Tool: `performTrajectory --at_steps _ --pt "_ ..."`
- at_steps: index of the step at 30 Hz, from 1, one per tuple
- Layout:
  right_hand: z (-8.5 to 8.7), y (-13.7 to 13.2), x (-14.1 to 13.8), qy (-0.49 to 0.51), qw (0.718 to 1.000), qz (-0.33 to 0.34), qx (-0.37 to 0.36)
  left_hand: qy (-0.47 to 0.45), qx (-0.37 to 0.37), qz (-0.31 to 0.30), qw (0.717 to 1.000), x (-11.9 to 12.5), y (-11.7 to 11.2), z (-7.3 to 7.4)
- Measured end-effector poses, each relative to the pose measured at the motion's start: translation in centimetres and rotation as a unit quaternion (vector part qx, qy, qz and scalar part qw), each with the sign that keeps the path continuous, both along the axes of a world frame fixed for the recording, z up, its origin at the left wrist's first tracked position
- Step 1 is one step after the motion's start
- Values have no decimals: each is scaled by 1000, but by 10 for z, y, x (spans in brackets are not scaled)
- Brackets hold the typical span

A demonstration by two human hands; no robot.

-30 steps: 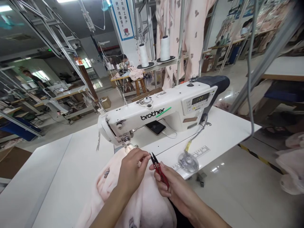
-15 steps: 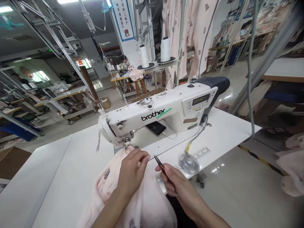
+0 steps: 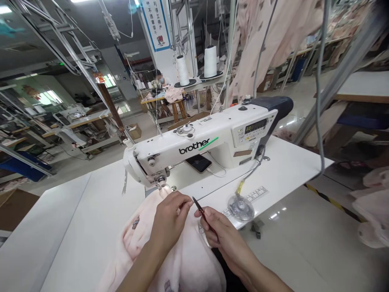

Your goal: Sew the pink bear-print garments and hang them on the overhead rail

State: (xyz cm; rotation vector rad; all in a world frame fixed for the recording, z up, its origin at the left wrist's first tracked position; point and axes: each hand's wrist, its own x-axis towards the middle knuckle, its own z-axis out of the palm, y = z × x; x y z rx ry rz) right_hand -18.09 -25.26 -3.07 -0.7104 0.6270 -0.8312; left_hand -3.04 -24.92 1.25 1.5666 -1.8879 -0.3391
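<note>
A pale pink fleece garment (image 3: 182,259) lies on the white sewing table (image 3: 91,219), its top edge under the needle of the white Brother sewing machine (image 3: 197,146). My left hand (image 3: 168,221) rests on the fabric with thumb and fingers pinched together, just below the needle; what they pinch is too small to make out. My right hand (image 3: 220,233) is closed round small red thread snips (image 3: 202,215), whose dark tips point up-left to within a finger's width of my left fingertips.
A clear round disc (image 3: 241,208) and a printed ruler lie right of my hands. A phone (image 3: 199,163) on a cable sits under the machine arm. Two white thread cones (image 3: 196,65) stand behind. Pink garments hang overhead. Other workstations and a person fill the back.
The snips' blades, open a second ago, are now closed. My right hand pulled slightly away, then came back toward my left fingertips. The left hand stayed put.
</note>
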Motion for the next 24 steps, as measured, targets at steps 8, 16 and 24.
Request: performTrajectory --at_steps 8,16,24 --pt "1 14 -11 -12 1000 7 15 -16 -51 37 998 -3 -1 -1" --pt "3 9 -2 -14 999 19 23 -7 -34 28 999 -4 -1 -1" --pt "-2 7 1 -15 1000 17 19 7 -24 23 999 -2 1 0"
